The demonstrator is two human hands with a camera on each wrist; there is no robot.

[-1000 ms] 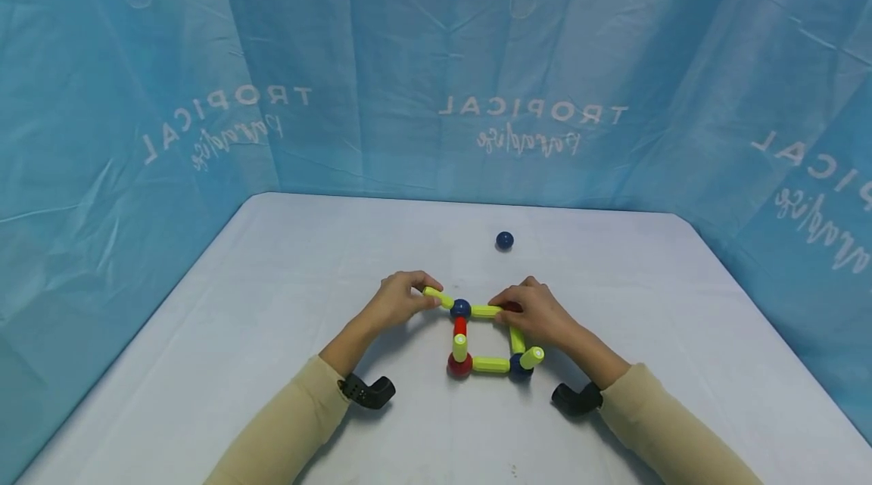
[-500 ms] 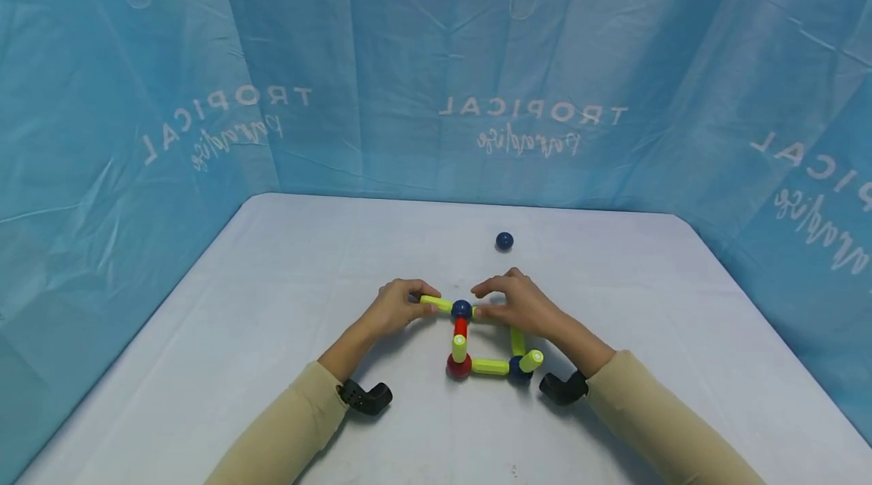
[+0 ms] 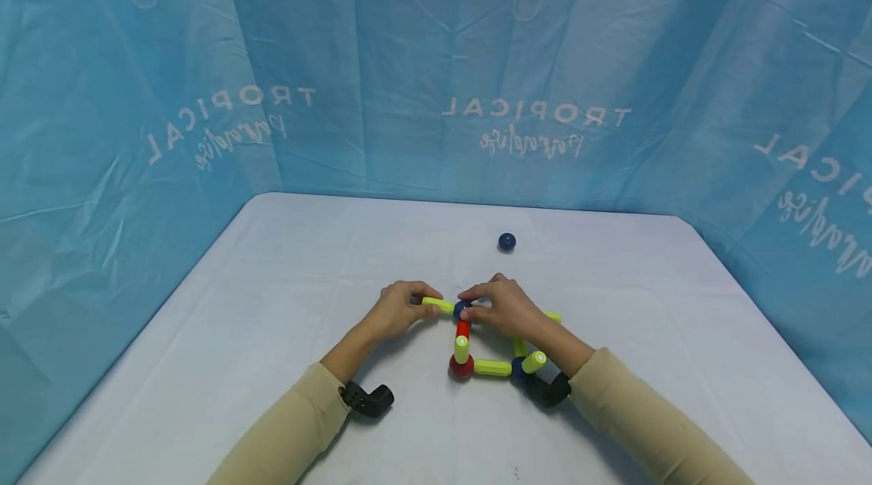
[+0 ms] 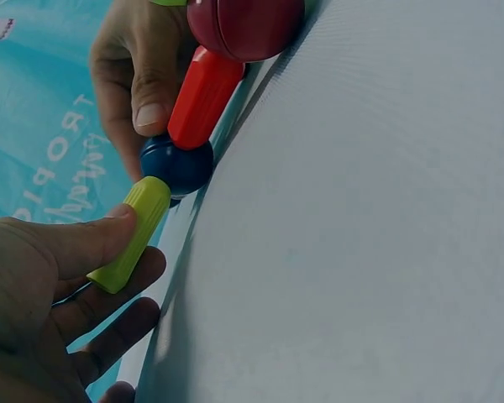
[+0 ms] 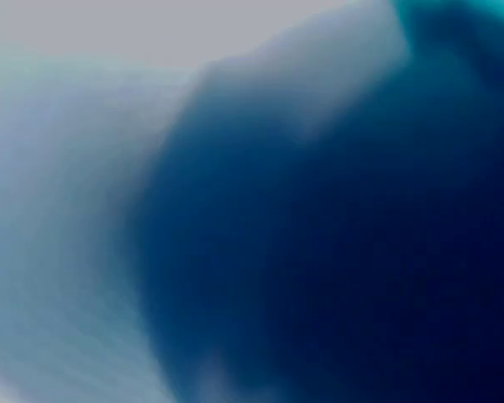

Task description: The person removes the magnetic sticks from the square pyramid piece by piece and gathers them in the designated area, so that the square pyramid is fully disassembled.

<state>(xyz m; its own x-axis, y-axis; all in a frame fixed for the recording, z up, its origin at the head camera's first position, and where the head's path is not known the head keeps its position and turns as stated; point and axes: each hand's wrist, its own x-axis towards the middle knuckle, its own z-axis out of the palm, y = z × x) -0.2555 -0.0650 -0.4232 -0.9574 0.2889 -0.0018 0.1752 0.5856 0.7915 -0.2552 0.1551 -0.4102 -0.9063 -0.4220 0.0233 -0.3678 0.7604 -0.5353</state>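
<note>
My left hand (image 3: 398,309) pinches a yellow-green magnetic rod (image 4: 143,222) between thumb and fingers. The rod's other end meets a blue ball (image 4: 178,166), the far-left corner of a square of rods and balls. My right hand (image 3: 506,309) pinches that ball and covers the far side of the square. A red rod (image 3: 462,330) runs from it to a red ball (image 3: 461,366). In front, a yellow-green rod (image 3: 492,368) leads to another blue ball (image 3: 517,369), which fills the right wrist view, blurred. Short yellow-green rods stand up from both near balls.
A loose dark blue ball (image 3: 507,242) lies farther back on the white table (image 3: 327,243). Past my right wrist shows the end of a yellow-green rod (image 3: 555,316). A blue printed curtain (image 3: 402,144) hangs behind the table.
My right hand has moved left from the square's far-right corner to the far-left blue ball and now pinches it. The rod in my left hand has dropped slightly.
</note>
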